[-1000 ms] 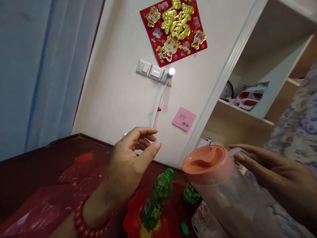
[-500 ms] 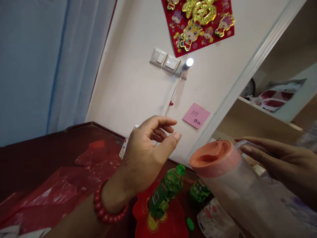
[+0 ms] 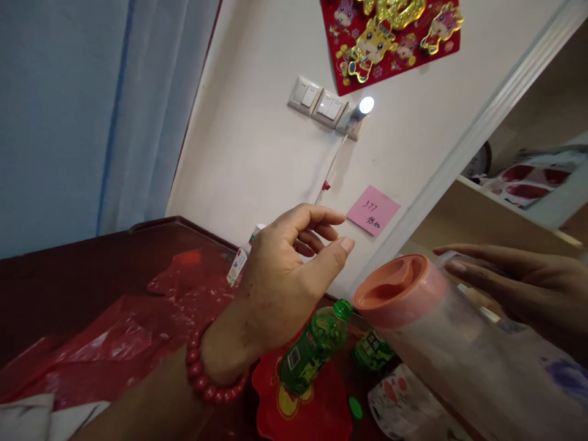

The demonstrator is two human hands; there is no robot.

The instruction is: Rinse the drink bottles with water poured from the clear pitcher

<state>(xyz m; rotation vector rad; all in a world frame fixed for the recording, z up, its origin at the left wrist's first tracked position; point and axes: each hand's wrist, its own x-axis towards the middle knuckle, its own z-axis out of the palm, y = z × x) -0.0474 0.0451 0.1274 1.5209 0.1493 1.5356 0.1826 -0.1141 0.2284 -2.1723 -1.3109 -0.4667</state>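
Right hand [image 3: 528, 285] grips orange-lidded pitcher [image 3: 441, 331] by its clear handle [image 3: 449, 260], presumably to steady its tilt; left hand [image 3: 287, 278] half-curled, empty, near uncapped green bottle [image 3: 315, 352].

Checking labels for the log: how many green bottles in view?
2. The open bottle is on the red tray; the second bottle is right of it, partly hidden by the pitcher. More may be hidden.
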